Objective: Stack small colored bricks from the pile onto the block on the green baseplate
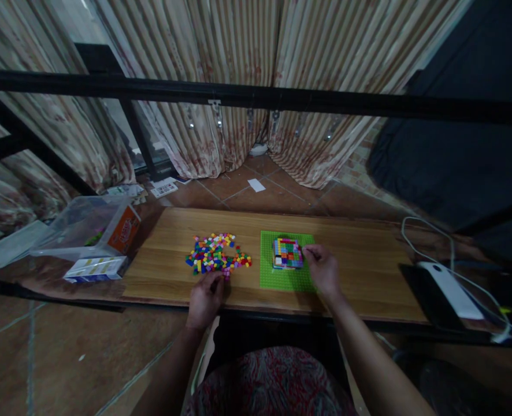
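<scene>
A square, many-coloured structure of toy building bricks stands on a green studded baseplate. Just to its right, my right hand has thumb and fingers pinched together; whatever is between the fingertips is too small to name. A loose pile of mixed small bricks is spread left of the baseplate. My left hand rests at the near edge of that pile, its fingers curled in and closed. What it may hold is hidden.
Both hands work over a long wooden board. Left of it stand a clear plastic tub and a blue-and-white box. At the right end lie a white device and a looping white cable. A black metal bar crosses beyond.
</scene>
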`<state>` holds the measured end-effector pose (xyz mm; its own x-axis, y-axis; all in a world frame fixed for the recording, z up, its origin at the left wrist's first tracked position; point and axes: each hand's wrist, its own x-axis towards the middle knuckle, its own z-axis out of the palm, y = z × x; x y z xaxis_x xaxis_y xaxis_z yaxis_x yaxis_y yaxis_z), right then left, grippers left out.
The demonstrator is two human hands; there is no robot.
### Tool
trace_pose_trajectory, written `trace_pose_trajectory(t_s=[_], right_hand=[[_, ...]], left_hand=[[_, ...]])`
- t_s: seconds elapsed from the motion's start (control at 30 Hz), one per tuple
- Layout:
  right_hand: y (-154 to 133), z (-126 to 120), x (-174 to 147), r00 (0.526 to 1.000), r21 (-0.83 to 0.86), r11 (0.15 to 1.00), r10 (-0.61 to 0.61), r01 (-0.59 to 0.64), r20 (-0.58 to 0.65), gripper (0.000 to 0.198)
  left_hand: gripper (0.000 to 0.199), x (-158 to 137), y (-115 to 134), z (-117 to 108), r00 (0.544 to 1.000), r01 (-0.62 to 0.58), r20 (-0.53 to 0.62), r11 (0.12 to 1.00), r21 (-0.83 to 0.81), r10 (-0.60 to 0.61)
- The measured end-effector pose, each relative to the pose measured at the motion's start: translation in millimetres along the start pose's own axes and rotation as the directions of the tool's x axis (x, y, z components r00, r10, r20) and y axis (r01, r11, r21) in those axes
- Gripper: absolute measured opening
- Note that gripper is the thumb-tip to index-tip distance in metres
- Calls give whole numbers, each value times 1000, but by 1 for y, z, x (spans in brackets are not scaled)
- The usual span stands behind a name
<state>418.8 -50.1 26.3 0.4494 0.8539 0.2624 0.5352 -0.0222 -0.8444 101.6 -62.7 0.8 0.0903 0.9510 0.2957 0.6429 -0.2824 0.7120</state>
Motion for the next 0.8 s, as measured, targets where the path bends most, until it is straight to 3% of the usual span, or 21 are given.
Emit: trace_pose_trajectory(t_s=[0.33,0.53,0.8], right_hand=[[5,11,13,999,-67,997,-29,32,45,30],[5,11,15,1000,-64,998,12,-11,17,31],[14,13,16,997,86,994,72,-73,17,36]], left_hand=[[19,1,-2,1,1000,-23,-11,999,32,24],[18,0,-5,2,999,-35,-12,999,26,35],[18,0,-4,2,999,-37,-33,999,37,38]])
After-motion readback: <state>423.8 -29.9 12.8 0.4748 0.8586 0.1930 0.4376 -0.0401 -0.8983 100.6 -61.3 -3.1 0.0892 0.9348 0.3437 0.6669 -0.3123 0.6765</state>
